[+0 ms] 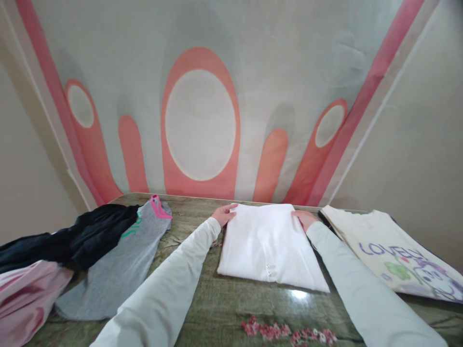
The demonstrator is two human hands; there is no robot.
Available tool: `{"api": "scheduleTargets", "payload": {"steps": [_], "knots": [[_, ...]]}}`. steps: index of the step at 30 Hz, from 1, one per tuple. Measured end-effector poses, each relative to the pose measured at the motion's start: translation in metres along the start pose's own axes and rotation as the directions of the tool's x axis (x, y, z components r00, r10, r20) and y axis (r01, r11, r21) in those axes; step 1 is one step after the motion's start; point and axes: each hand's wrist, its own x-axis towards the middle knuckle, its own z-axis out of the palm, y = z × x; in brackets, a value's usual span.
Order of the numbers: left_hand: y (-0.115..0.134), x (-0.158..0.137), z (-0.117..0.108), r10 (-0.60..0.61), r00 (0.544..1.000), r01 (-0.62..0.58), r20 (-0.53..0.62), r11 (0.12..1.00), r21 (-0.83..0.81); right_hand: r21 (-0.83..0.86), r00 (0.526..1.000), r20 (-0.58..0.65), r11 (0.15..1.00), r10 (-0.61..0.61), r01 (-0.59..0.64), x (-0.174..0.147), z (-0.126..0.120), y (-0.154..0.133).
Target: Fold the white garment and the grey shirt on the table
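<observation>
A white ribbed shirt (265, 241) with small buttons near its front edge lies folded into a flat, nearly square shape on the table. At its far left corner, my left hand (223, 215) has its fingers closed on the fabric edge. My right hand (305, 219) grips the far right corner in the same way, its fingertips on the white cloth. The undersides of both hands are hidden.
On the left lie a grey T-shirt (112, 270) with a pink collar, a black garment (97, 231) and a pink garment (32, 299). A folded cream shirt (383, 236) marked "LOVELY" is on the right. The wood-patterned table (206, 313) meets a wall behind.
</observation>
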Motion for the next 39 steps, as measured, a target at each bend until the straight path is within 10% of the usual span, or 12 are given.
{"api": "scheduleTargets", "payload": {"steps": [7, 16, 21, 25, 31, 39], "knots": [[-0.004, 0.013, 0.001, 0.06, 0.998, -0.06, 0.006, 0.996, 0.064, -0.018, 0.994, 0.004, 0.994, 0.105, -0.105, -0.002, 0.001, 0.001], [0.014, 0.004, 0.006, 0.164, 0.984, -0.129, -0.076, 0.933, 0.335, -0.244, 0.996, -0.078, 0.969, -0.047, 0.026, 0.002, -0.007, -0.001], [0.031, -0.022, 0.021, 0.361, 0.93, -0.297, 0.069, 0.627, 0.72, -0.367, 0.987, -0.116, 0.928, -0.109, 0.059, -0.001, -0.029, 0.006], [0.021, -0.077, 0.052, 0.136, 0.902, -0.43, 0.41, 0.378, 0.82, -0.405, 0.988, -0.055, 0.908, -0.142, 0.108, -0.015, -0.047, 0.018], [0.019, -0.157, 0.05, 0.035, 0.898, -0.44, 0.439, 0.115, 0.891, -0.379, 0.982, 0.098, 0.906, -0.164, 0.189, -0.064, -0.059, 0.022], [0.04, -0.174, -0.002, 0.192, 0.959, -0.27, 0.206, 0.419, 0.867, -0.373, 0.939, 0.213, 0.866, -0.27, 0.334, -0.136, -0.057, 0.014]]}}
